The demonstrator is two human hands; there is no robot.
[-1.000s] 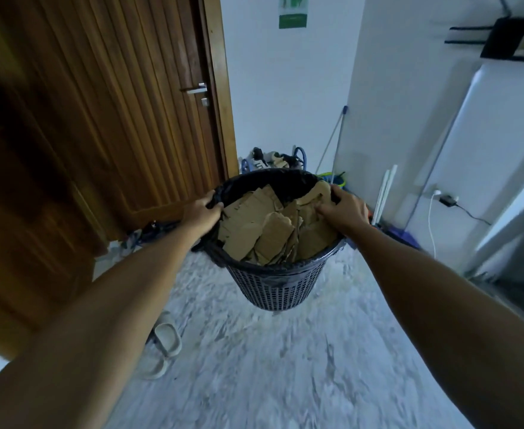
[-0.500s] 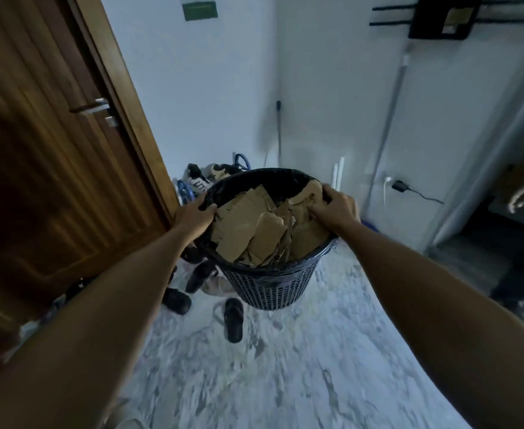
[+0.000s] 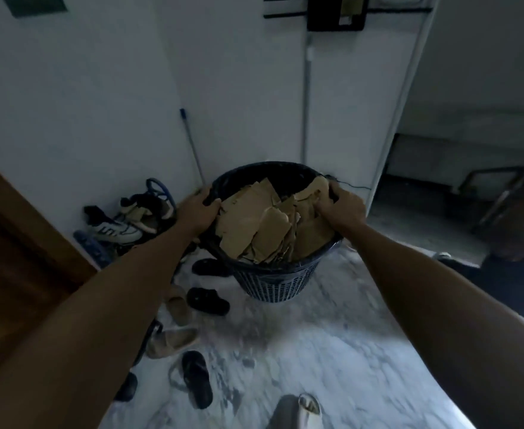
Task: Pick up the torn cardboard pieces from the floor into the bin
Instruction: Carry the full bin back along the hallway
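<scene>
A dark mesh bin [image 3: 273, 283] lined with a black bag hangs above the marble floor, held between both hands. Several torn brown cardboard pieces [image 3: 254, 218] fill it to the rim. My left hand [image 3: 197, 209] grips the left rim. At the right rim my right hand [image 3: 344, 205] has its fingers curled over the edge and onto a cardboard piece. The bin tilts slightly toward me.
Sandals and slippers [image 3: 206, 300] lie scattered on the floor left of and below the bin, with sneakers [image 3: 121, 230] by the white wall. A mop handle [image 3: 191, 144] leans in the corner. A wooden door [image 3: 13, 267] stands at left. A dark doorway [image 3: 458, 187] opens at right.
The view has swung right: the wooden door slid to the left edge and the shoes and right doorway came into sight. Both hands keep their hold on the bin's rim.
</scene>
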